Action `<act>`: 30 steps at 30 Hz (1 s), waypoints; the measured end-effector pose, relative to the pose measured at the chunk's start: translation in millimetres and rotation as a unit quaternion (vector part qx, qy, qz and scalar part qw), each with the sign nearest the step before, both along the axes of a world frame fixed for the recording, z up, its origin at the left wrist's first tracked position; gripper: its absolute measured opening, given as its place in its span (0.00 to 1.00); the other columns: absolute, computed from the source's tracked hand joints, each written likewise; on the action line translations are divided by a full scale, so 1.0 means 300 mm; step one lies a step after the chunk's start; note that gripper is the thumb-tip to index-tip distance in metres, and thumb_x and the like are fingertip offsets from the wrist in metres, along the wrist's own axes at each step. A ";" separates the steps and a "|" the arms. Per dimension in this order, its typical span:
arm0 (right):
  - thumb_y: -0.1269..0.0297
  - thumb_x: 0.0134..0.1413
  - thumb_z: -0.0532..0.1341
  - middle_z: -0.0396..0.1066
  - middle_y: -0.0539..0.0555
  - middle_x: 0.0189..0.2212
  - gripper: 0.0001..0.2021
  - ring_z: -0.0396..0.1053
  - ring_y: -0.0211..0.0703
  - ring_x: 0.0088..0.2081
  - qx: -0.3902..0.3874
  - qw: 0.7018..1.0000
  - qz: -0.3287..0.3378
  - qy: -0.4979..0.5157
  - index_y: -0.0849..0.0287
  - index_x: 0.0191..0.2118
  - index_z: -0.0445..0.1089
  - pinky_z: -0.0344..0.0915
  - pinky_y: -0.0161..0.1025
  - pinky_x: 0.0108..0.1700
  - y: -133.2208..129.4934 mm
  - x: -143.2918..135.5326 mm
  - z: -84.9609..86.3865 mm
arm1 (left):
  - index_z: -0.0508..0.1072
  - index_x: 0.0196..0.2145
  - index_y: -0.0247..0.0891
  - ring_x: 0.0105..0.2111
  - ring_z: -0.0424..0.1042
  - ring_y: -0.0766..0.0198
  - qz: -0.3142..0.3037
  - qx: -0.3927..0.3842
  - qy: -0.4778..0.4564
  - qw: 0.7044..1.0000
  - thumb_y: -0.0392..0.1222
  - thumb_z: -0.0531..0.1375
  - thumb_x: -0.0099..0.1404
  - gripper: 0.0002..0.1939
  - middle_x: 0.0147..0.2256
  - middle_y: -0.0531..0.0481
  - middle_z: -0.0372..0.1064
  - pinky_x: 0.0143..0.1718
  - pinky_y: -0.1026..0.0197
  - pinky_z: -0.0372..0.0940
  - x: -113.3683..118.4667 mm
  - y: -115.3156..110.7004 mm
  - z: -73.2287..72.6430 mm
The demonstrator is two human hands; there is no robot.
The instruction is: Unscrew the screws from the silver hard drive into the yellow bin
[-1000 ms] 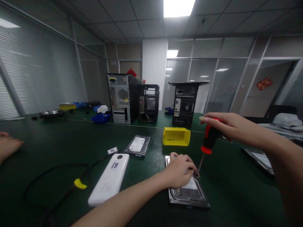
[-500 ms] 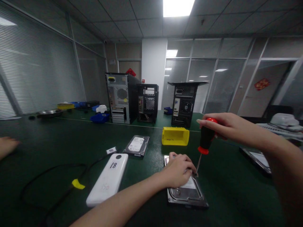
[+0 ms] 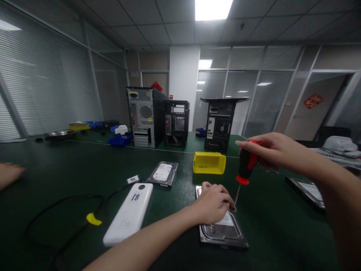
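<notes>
A silver hard drive (image 3: 225, 237) lies flat on the green table in front of me. My left hand (image 3: 213, 203) rests on its upper part with bent fingers, gripping its sides and covering part of the white label. Its fingertips are beside the screwdriver's tip. My right hand (image 3: 265, 150) holds a red and black screwdriver (image 3: 246, 165) by the handle, fingers closed round the top. The shaft slants down to the right edge of the drive, where the tip touches near a corner of my left fingers. Any screw under the tip is too small to tell.
Beyond the drive lies a yellow bin (image 3: 209, 163). Left are another drive (image 3: 163, 173), a white power bank (image 3: 128, 214) and a black cable. Computer cases (image 3: 143, 116) stand behind. At far left is another person's hand (image 3: 9, 175); a drive (image 3: 307, 192) lies right.
My right hand has shifted slightly and turned on the screwdriver's handle, showing more of its red side. My left hand and the drive have stayed put.
</notes>
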State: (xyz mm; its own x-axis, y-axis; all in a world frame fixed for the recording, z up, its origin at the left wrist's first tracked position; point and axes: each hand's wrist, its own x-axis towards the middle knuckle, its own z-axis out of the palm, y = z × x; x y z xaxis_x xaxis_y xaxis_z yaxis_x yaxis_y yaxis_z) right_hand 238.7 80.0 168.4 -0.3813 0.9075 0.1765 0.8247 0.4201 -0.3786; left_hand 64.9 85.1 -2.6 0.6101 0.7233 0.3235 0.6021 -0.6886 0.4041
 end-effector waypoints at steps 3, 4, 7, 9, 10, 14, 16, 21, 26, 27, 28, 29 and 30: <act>0.38 0.52 0.50 0.65 0.53 0.16 0.29 0.63 0.39 0.19 0.042 0.999 -0.013 -0.014 0.62 0.28 0.71 0.59 0.39 0.25 -0.004 -0.008 0.005 | 0.74 0.40 0.42 0.49 0.63 0.55 -0.002 -0.006 0.003 1.000 0.37 0.50 0.67 0.13 0.44 0.49 0.66 0.51 0.49 0.49 -0.002 -0.003 0.004; 0.39 0.53 0.50 0.66 0.54 0.17 0.29 0.63 0.40 0.20 0.061 0.998 -0.018 -0.021 0.62 0.27 0.72 0.58 0.40 0.26 -0.006 -0.010 0.007 | 0.74 0.40 0.42 0.49 0.63 0.55 -0.002 -0.006 0.004 1.000 0.37 0.50 0.67 0.13 0.44 0.50 0.66 0.51 0.49 0.49 -0.002 -0.003 0.004; 0.39 0.54 0.49 0.68 0.56 0.18 0.30 0.64 0.41 0.20 0.085 0.995 -0.029 -0.037 0.64 0.28 0.73 0.58 0.41 0.26 -0.009 -0.013 0.012 | 0.74 0.40 0.42 0.49 0.64 0.56 -0.001 -0.004 0.003 1.000 0.37 0.50 0.67 0.13 0.44 0.50 0.66 0.51 0.49 0.49 -0.001 -0.003 0.004; 0.40 0.54 0.50 0.71 0.58 0.23 0.29 0.67 0.43 0.23 0.093 0.995 -0.017 -0.038 0.63 0.34 0.74 0.60 0.41 0.27 -0.005 -0.014 0.011 | 0.74 0.40 0.42 0.49 0.64 0.56 0.002 -0.004 0.004 1.000 0.37 0.50 0.68 0.12 0.44 0.50 0.66 0.51 0.49 0.49 -0.001 -0.003 0.002; 0.40 0.54 0.50 0.72 0.59 0.26 0.29 0.68 0.45 0.25 0.099 0.994 -0.010 -0.038 0.63 0.37 0.74 0.61 0.41 0.28 -0.002 -0.014 0.009 | 0.74 0.40 0.42 0.49 0.64 0.57 0.002 -0.003 0.005 1.000 0.37 0.50 0.68 0.13 0.44 0.50 0.66 0.51 0.49 0.49 0.000 -0.003 0.002; 0.39 0.55 0.48 0.73 0.59 0.30 0.30 0.69 0.47 0.30 0.109 0.993 -0.013 -0.048 0.61 0.37 0.74 0.61 0.42 0.31 0.014 -0.005 -0.004 | 0.74 0.39 0.42 0.48 0.64 0.57 0.001 0.000 0.008 1.000 0.36 0.50 0.67 0.12 0.44 0.50 0.66 0.51 0.49 0.50 0.000 -0.002 0.004; 0.39 0.57 0.44 0.73 0.58 0.29 0.31 0.68 0.46 0.29 0.089 0.996 -0.013 -0.030 0.60 0.35 0.73 0.61 0.41 0.31 0.019 0.006 -0.011 | 0.74 0.39 0.42 0.48 0.64 0.57 -0.001 -0.001 0.009 1.000 0.36 0.51 0.66 0.12 0.43 0.50 0.67 0.50 0.49 0.50 0.000 -0.001 0.005; 0.38 0.58 0.40 0.73 0.59 0.37 0.32 0.69 0.44 0.28 0.062 0.998 0.001 0.000 0.58 0.47 0.69 0.65 0.42 0.31 0.017 0.021 -0.014 | 0.74 0.39 0.41 0.48 0.64 0.56 0.000 0.000 0.006 1.000 0.36 0.51 0.67 0.12 0.43 0.50 0.66 0.51 0.48 0.50 -0.001 0.001 0.002; 0.39 0.57 0.44 0.71 0.58 0.48 0.32 0.72 0.51 0.39 0.072 0.997 0.018 0.012 0.56 0.55 0.65 0.69 0.46 0.39 0.026 -0.001 -0.013 | 0.74 0.39 0.41 0.48 0.64 0.57 0.000 -0.003 0.007 1.000 0.36 0.51 0.67 0.12 0.43 0.50 0.66 0.51 0.48 0.49 -0.001 0.001 0.001; 0.40 0.58 0.45 0.71 0.58 0.48 0.31 0.71 0.53 0.43 0.085 0.996 0.022 0.009 0.57 0.54 0.66 0.68 0.47 0.43 0.029 -0.006 -0.013 | 0.74 0.39 0.41 0.48 0.64 0.57 0.000 -0.002 0.007 1.000 0.36 0.51 0.67 0.12 0.43 0.51 0.66 0.51 0.49 0.49 -0.001 0.001 0.001; 0.42 0.59 0.45 0.72 0.58 0.47 0.30 0.70 0.54 0.45 0.094 0.995 0.026 0.005 0.58 0.52 0.68 0.67 0.48 0.46 0.032 -0.009 -0.014 | 0.74 0.38 0.41 0.48 0.64 0.57 0.000 -0.001 0.006 1.000 0.36 0.51 0.67 0.11 0.43 0.51 0.66 0.51 0.49 0.49 -0.001 0.001 0.001; 0.42 0.59 0.45 0.72 0.58 0.46 0.29 0.70 0.54 0.46 0.097 0.995 0.028 0.002 0.59 0.50 0.69 0.66 0.49 0.48 0.034 -0.010 -0.014 | 0.74 0.38 0.41 0.48 0.64 0.57 0.000 -0.001 0.005 1.000 0.36 0.51 0.67 0.11 0.43 0.50 0.66 0.51 0.49 0.49 -0.001 0.001 0.001; 0.42 0.59 0.45 0.73 0.59 0.44 0.29 0.70 0.54 0.45 0.093 0.995 0.029 0.001 0.60 0.49 0.70 0.66 0.49 0.48 0.034 -0.010 -0.014 | 0.74 0.39 0.41 0.48 0.64 0.57 0.001 -0.002 0.005 1.000 0.36 0.51 0.67 0.11 0.43 0.50 0.66 0.51 0.49 0.49 -0.001 0.001 0.002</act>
